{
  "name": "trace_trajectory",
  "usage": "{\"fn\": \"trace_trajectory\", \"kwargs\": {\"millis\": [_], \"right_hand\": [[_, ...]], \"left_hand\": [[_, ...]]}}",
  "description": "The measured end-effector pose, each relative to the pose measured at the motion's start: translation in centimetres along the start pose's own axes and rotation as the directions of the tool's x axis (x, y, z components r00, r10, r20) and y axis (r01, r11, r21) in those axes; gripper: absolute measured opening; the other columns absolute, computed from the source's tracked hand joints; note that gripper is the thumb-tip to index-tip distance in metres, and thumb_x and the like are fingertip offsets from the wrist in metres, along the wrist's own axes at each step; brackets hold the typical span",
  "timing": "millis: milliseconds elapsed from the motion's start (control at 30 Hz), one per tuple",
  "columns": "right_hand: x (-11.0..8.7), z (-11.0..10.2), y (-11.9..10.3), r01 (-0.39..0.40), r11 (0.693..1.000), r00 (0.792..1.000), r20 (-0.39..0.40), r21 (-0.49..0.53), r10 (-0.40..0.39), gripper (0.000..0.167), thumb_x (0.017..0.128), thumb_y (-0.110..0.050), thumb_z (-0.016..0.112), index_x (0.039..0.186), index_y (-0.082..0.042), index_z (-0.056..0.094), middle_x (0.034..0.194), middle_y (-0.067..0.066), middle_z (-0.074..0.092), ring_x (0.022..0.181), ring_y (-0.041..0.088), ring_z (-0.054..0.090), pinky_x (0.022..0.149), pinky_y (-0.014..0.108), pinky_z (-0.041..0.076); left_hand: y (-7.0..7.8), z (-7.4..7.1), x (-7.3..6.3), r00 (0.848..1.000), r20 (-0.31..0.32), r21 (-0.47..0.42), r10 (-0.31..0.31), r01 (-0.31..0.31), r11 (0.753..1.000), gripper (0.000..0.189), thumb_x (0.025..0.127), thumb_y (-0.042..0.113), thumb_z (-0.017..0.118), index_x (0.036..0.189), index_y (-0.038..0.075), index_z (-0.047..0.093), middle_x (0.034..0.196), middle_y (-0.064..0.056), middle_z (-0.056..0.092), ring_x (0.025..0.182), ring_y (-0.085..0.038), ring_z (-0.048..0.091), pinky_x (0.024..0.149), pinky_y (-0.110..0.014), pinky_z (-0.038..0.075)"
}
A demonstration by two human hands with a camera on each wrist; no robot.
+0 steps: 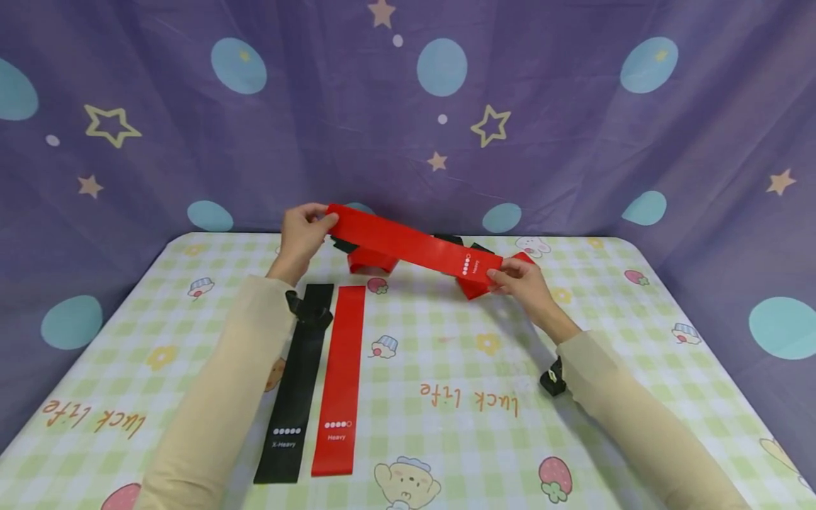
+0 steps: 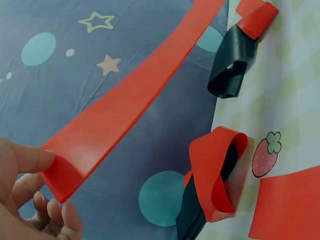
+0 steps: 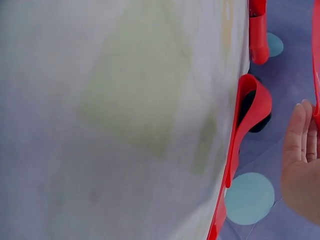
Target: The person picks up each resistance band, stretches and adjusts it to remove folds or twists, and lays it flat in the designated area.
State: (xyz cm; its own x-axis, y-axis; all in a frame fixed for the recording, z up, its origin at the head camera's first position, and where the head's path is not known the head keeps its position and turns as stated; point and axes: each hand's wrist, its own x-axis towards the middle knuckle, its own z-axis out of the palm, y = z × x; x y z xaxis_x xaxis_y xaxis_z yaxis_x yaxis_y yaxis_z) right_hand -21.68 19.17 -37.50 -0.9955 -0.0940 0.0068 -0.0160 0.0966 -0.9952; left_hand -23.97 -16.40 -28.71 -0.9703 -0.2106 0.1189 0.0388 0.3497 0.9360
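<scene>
A red resistance band [image 1: 408,242] marked "Heavy" is stretched out above the far part of the table, its left end higher than its right. My left hand [image 1: 298,239] pinches the left end between thumb and fingers, as the left wrist view also shows at close range. At the other end, beside the printed dots, my right hand [image 1: 524,289] pinches the band. Below on the left, a black band [image 1: 295,382] marked "X-Heavy" and another red band [image 1: 341,354] marked "Heavy" lie flat, side by side, roughly parallel.
Behind the held band, crumpled red and black loops lie at the table's back edge: a red loop [image 2: 202,175] with black strips, and a black loop [image 2: 232,65] by more red. The checked tablecloth [image 1: 446,439] meets a purple curtain [image 1: 542,163] at the back.
</scene>
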Motion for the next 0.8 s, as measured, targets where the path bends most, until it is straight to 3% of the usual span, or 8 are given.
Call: {"fn": "trace_trajectory", "kwargs": {"millis": [133, 267, 500, 667, 800], "right_hand": [[-0.4, 0.4, -0.2, 0.003, 0.999, 0.999, 0.035, 0.032, -0.004, 0.008, 0.089, 0.003, 0.057, 0.096, 0.002, 0.053, 0.069, -0.008, 0.062, 0.061, 0.007, 0.063, 0.066, 0.026, 0.057], [-0.8, 0.6, -0.1, -0.017, 1.0, 0.997, 0.078, -0.006, 0.017, 0.007, 0.09, 0.003, 0.054, 0.096, 0.005, 0.052, 0.072, -0.009, 0.06, 0.066, 0.004, 0.061, 0.068, 0.024, 0.057], [-2.1, 0.9, 0.4, -0.059, 0.998, 0.986, 0.152, -0.03, 0.062, 0.009, 0.087, 0.002, 0.054, 0.096, -0.001, 0.053, 0.072, -0.01, 0.06, 0.066, 0.003, 0.059, 0.067, 0.02, 0.053], [-3.1, 1.5, 0.3, -0.105, 0.993, 0.97, 0.215, -0.055, 0.115, 0.021, 0.085, 0.003, 0.053, 0.105, 0.003, 0.047, 0.079, -0.005, 0.057, 0.064, 0.006, 0.059, 0.065, 0.021, 0.054], [-4.2, 2.2, -0.1, -0.133, 0.984, 0.943, 0.29, -0.12, 0.163, 0.031, 0.084, 0.001, 0.054, 0.113, 0.008, 0.046, 0.081, 0.0, 0.061, 0.064, 0.011, 0.062, 0.062, 0.024, 0.053]], "left_hand": [[-0.1, 0.2, 0.0, 1.0, -0.017, 0.03, -0.024, 0.025, 0.999, 0.031, 0.092, 0.017, 0.06, 0.117, -0.001, 0.063, 0.087, 0.002, 0.048, 0.081, -0.011, 0.042, 0.068, -0.022, 0.038], [-0.1, 0.4, 0.2, 0.999, -0.034, 0.023, -0.037, 0.037, 0.999, 0.03, 0.091, 0.015, 0.059, 0.116, -0.002, 0.064, 0.088, 0.0, 0.051, 0.08, -0.012, 0.045, 0.071, -0.022, 0.039], [-0.3, 0.6, 0.4, 0.997, -0.012, 0.072, -0.072, 0.073, 0.995, 0.032, 0.092, 0.016, 0.058, 0.119, -0.002, 0.062, 0.098, -0.005, 0.056, 0.084, -0.012, 0.049, 0.074, -0.021, 0.041], [-0.6, 0.9, 0.7, 0.999, -0.016, 0.08, -0.051, 0.052, 0.995, 0.03, 0.092, 0.015, 0.059, 0.114, -0.004, 0.064, 0.094, -0.006, 0.057, 0.079, -0.011, 0.049, 0.069, -0.018, 0.041], [-0.8, 1.3, 0.9, 1.0, 0.006, 0.052, -0.029, 0.029, 0.998, 0.03, 0.091, 0.014, 0.059, 0.113, -0.005, 0.064, 0.092, -0.005, 0.057, 0.075, -0.008, 0.049, 0.067, -0.016, 0.043]]}}
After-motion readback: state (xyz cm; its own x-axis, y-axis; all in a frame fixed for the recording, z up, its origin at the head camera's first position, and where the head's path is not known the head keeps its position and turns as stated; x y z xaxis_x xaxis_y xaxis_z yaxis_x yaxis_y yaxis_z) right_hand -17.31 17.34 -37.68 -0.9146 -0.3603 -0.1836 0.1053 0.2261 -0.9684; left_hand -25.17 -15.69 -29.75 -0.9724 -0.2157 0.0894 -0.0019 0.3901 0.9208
